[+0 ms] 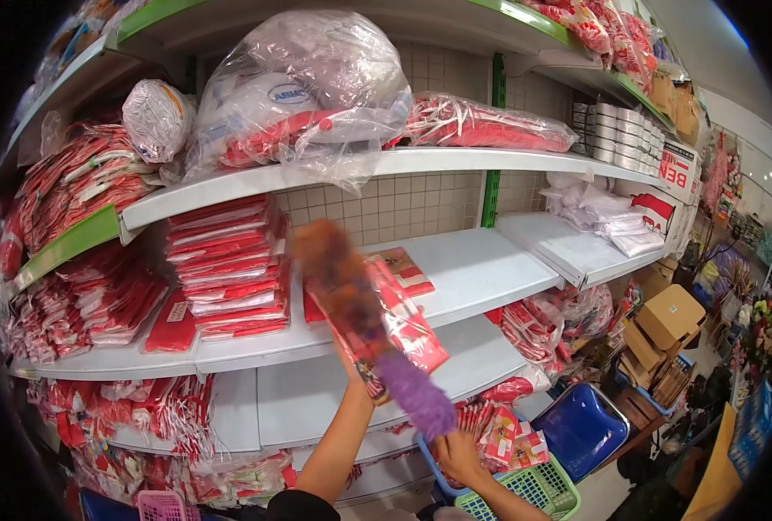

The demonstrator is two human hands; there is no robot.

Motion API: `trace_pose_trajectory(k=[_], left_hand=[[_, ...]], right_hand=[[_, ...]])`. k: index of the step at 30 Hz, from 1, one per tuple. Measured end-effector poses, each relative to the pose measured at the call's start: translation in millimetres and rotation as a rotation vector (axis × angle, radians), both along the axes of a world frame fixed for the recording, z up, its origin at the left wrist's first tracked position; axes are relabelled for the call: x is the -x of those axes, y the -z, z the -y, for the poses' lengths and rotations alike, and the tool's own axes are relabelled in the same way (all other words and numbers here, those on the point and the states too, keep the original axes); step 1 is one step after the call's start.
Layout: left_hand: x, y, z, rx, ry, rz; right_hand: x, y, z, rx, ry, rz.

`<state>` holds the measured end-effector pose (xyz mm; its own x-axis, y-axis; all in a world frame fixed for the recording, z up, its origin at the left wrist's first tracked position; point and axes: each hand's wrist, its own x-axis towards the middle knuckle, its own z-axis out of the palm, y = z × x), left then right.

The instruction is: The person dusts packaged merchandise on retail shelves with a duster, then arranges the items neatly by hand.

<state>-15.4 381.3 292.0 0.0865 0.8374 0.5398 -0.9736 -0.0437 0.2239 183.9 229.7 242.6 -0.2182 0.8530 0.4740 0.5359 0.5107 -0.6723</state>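
Fluffy orange-and-purple duster [351,295] sits gripped in the left hand [349,365]. Right hand [457,453] touches red plastic packets [509,438] near right; grip unclear.

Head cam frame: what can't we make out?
Head view: duster smeared by motion blur, handle unreadable.
Head view: left hand, fingers hidden behind duster and red packet; grip unclear.
Head view: right hand partly covered by duster's purple end; grip unclear.
Head view: box lettering too small, skewed.
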Motion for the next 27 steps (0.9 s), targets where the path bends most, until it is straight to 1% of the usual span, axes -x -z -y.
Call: trace_pose_trajectory(k=[3,6,9,12,15,18,21,22,25,27], left_hand=[[6,-21,6,0.085,-0.076,-0.013],[11,-28,10,0.119,-0.115,-0.041],[12,-31,14,0.136,-0.124,-0.067],[7,-33,18,0.157,-0.13,-0.087],[9,-34,19,0.15,-0.134,-0.093],[6,-33,26,0.141,-0.12,-0.098],[-5,-33,39,0.159,-0.124,-0.116],[-11,-33,45,0.173,-0.137,-0.127],[-28,-33,57,0.233,-0.205,-0.152],[-37,-35,63,0.207,-0.192,-0.155]], right_hand=[[-3,3,2,0.236,0.163,-0.011],[-9,24,9,0.175,-0.046,0.041],[-9,8,17,0.134,-0.087,0.092],[-9,18,16,0.106,0.059,0.086],[-13,34,16,0.158,-0.07,0.05],[-14,13,14,0.042,-0.029,0.063],[-11,2,2,0.094,0.127,-0.039],[-10,1,-2,0.081,0.106,-0.018],[-9,-22,-5,-0.011,-0.051,0.168],[-7,-36,-13,0.065,0.039,0.008]])
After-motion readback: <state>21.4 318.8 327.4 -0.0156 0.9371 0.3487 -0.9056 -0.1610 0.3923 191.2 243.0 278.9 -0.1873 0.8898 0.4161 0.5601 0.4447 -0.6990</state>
